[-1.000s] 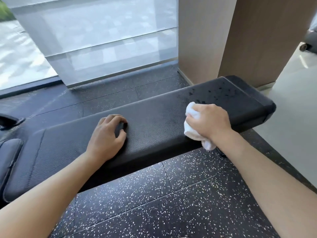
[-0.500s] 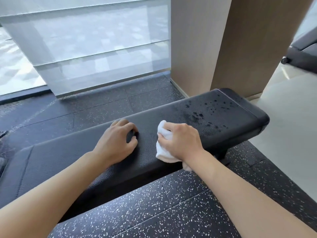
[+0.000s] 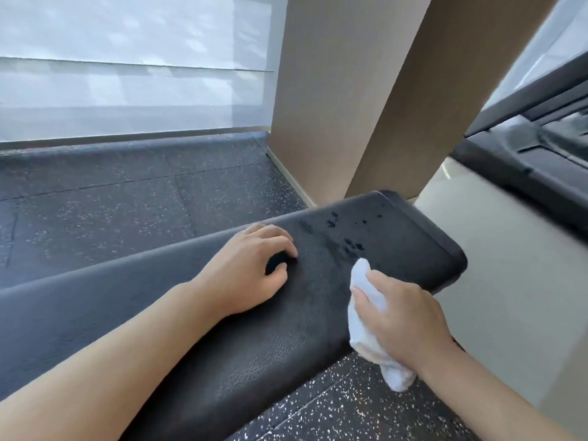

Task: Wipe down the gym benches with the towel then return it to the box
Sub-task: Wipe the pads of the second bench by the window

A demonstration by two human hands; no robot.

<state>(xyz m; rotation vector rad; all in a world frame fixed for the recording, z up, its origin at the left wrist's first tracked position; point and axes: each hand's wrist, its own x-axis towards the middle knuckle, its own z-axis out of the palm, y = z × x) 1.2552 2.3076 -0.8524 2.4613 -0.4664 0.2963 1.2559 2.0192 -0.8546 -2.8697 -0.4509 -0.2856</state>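
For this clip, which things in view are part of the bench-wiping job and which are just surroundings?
Part of the job:
- white towel, gripped by the right hand
- black bench, droplets near its far end
- left hand, resting on the bench

Surroundings:
- wooden pillar
- speckled floor
- window blind

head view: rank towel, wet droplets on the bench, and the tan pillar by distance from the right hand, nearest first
1. white towel: gripped in the right hand, at the bench's near edge.
2. wet droplets: on the pad just beyond the hand, toward the bench's far end.
3. tan pillar: standing behind the bench's far end.
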